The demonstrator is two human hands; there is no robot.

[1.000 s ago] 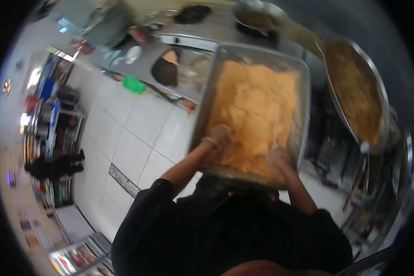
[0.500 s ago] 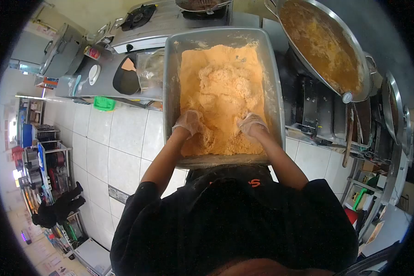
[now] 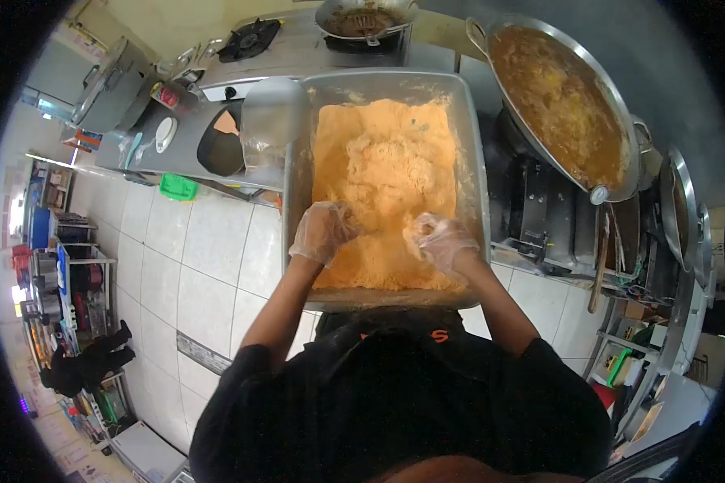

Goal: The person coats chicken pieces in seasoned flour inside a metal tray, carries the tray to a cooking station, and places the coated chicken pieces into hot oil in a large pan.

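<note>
A deep grey tub (image 3: 474, 193) holds orange breading flour (image 3: 338, 137), with several flour-coated lumps (image 3: 391, 161) heaped in the middle. My left hand (image 3: 325, 232), in a clear plastic glove, is over the left side of the tub. Its fingers curl inward just above the flour, and anything inside them is hidden. Across from it, my gloved right hand (image 3: 443, 241) is closed around a flour-coated piece (image 3: 415, 233) of food, whose exact kind I cannot make out. Both hands are above the near half of the flour.
A wide pan of bubbling oil (image 3: 564, 105) with a thermometer (image 3: 598, 194) at its rim stands close on the right. Behind the tub is a stove with a wok (image 3: 362, 20). A dark pan (image 3: 221, 149) sits on the left counter. Someone in dark clothes (image 3: 89, 362) is far left.
Both hands have come up out of the flour, their fingers now drawn in. A coated piece shows in my right hand. The whole view has shifted slightly.
</note>
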